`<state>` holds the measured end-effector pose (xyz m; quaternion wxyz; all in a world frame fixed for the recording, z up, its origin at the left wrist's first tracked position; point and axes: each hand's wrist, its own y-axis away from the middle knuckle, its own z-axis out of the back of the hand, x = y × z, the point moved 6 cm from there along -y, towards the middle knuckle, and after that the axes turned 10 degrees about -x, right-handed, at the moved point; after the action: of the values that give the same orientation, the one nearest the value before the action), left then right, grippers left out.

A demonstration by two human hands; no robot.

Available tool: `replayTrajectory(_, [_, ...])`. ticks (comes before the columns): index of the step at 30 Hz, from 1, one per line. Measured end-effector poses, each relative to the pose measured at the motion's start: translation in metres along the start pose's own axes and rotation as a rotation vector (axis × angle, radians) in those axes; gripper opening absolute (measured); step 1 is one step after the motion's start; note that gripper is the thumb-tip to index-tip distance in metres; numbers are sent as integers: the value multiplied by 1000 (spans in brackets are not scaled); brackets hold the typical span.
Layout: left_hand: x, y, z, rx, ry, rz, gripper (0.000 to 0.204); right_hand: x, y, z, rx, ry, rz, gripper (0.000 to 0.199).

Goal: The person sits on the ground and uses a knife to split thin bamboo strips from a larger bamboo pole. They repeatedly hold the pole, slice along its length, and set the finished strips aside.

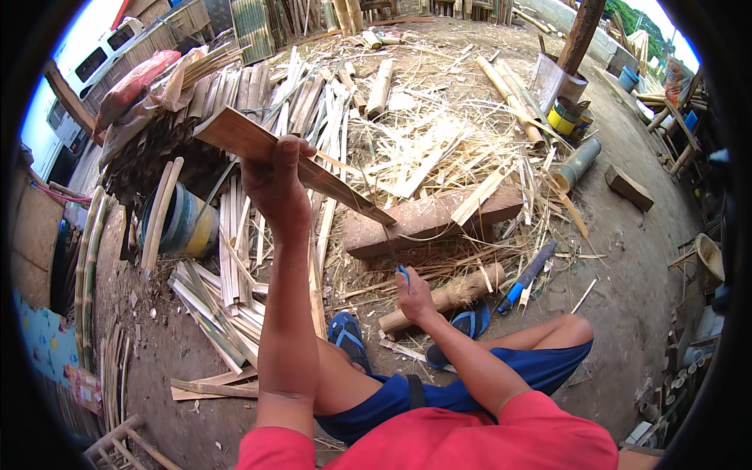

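Left hand (274, 184) clamped on a bamboo slat (294, 163) raised over the wooden block (431, 219), right hand (413, 294) closed around a blue-handled knife (403, 272); a loose grip might let the blade slip toward the sandalled feet.

Blue-handled tool (403, 272) mostly hidden in right hand (413, 295)

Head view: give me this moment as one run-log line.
left hand: grips bamboo slat, raised, slanting | right hand: holds blue-handled tool, low, near short log | wooden block: ahead on ground
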<state>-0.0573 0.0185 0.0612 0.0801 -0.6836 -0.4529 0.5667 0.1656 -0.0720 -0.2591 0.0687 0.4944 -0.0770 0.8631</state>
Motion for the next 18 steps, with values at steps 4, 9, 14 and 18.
replayTrajectory(4, [26,-7,14,-39,151,61,32,-58,-11,0,44,259,-382,59])
replayTrajectory(9, [42,-8,11,123,417,157,36,27,-16,26,192,-43,-25,48])
replayTrajectory(14, [43,-6,6,170,476,175,34,58,-6,20,137,-155,109,44])
replayTrajectory(18, [46,-2,7,154,413,160,33,5,-23,14,36,147,-96,43])
